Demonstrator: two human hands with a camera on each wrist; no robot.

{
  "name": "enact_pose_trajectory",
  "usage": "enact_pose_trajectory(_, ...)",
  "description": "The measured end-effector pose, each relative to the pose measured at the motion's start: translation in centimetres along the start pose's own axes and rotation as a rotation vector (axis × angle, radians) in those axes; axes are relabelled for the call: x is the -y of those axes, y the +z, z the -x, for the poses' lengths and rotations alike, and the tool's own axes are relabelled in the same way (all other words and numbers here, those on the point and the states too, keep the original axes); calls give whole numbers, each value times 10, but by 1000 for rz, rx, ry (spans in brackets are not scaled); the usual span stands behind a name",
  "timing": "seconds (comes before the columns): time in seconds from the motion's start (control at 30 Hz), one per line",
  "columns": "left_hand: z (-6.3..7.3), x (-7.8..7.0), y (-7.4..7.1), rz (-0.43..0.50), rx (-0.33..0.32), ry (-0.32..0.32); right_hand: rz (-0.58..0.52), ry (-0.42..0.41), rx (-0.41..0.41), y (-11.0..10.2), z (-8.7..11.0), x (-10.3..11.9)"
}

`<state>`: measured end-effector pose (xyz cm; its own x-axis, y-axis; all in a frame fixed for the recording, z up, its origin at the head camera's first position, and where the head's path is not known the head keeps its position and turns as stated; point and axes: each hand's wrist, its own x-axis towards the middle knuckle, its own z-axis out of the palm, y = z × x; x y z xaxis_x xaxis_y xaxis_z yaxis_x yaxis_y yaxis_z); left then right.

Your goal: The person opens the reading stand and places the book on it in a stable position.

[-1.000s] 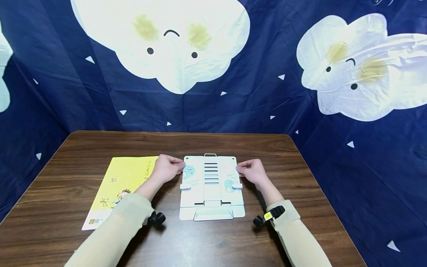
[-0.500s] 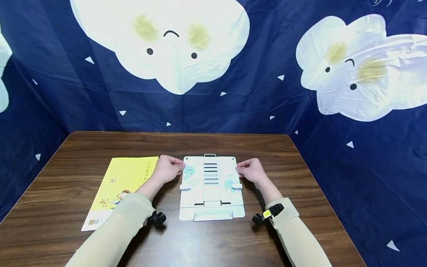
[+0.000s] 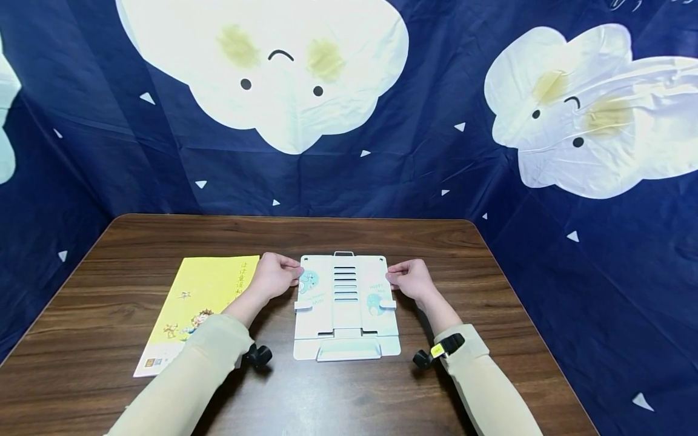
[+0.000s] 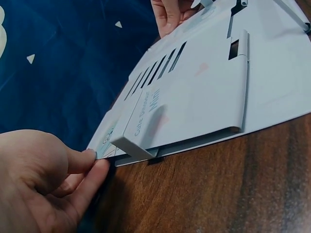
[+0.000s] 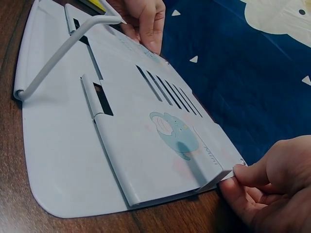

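Observation:
A white book stand (image 3: pixel 346 316) with pale blue cartoon prints lies folded almost flat on the table, its slotted back plate at the top and its ledge towards me. My left hand (image 3: pixel 271 277) pinches the plate's upper left edge between thumb and fingers. On the opposite edge, my right hand (image 3: pixel 415 280) has the same kind of pinch. In the left wrist view, the left thumb (image 4: pixel 80 161) lies over the plate's rim close to a white page clip (image 4: pixel 130 141). Beside the other clip, the right thumb (image 5: pixel 251 174) presses on the rim in the right wrist view.
A yellow book (image 3: pixel 215 284) lies left of the stand, partly covered by my left forearm. The brown wooden table (image 3: pixel 349 399) reaches back to a dark blue cloth (image 3: pixel 338 188) with white clouds. Black wrist cameras hang under both cuffs.

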<state>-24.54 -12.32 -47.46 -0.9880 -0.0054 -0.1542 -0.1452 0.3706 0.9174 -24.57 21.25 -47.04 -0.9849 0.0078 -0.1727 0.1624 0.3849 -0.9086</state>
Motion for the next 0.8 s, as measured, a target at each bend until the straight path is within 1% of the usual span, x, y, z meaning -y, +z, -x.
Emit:
enact_pose_trajectory(0.17,0,0,-1,9,1,1,-13,5,-6,0,0,0)
enact_pose_trajectory(0.57,0,-4,-3,-3,-14,15,-50,9,-7,-2,3,2)
enact_pose_trajectory(0.8,-1,-6,-4,-32,-14,29,-71,-9,-8,-4,6,2)
